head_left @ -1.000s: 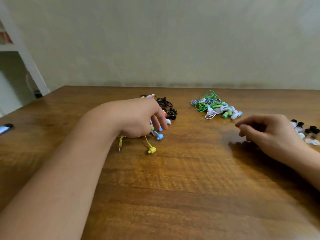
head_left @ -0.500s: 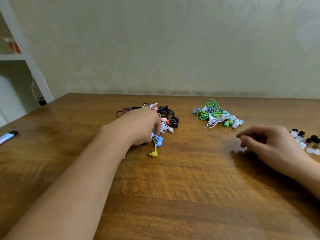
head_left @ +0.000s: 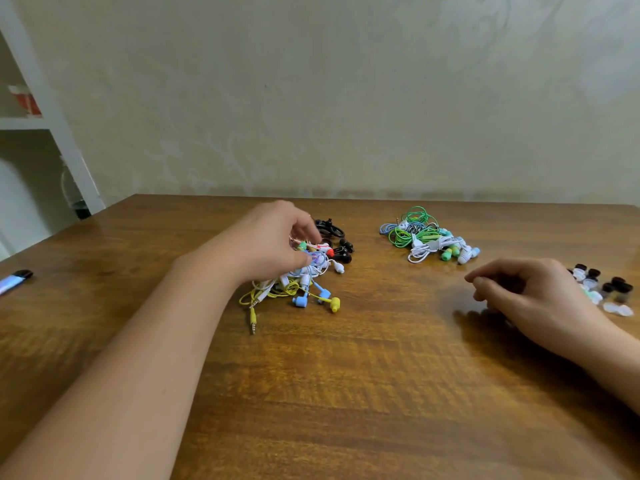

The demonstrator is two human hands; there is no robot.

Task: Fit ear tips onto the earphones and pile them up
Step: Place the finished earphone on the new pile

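Earphones lie in two heaps on the wooden table. From the head camera we see the nearer, mixed pile of earphones left of centre, a tangle of yellow, blue, white, red and black cables with a yellow jack trailing toward us. Our left hand reaches into this pile from above, thumb and fingers curled and pinching cables near its top. Farther right sits a second pile of earphones, mostly green and white, well apart from the first. Our right hand hovers low over the table, fingers loosely curled; we cannot tell whether it holds anything. Just beyond it lie loose ear tips, black and clear. A small blue-and-black object rests at the far left edge.
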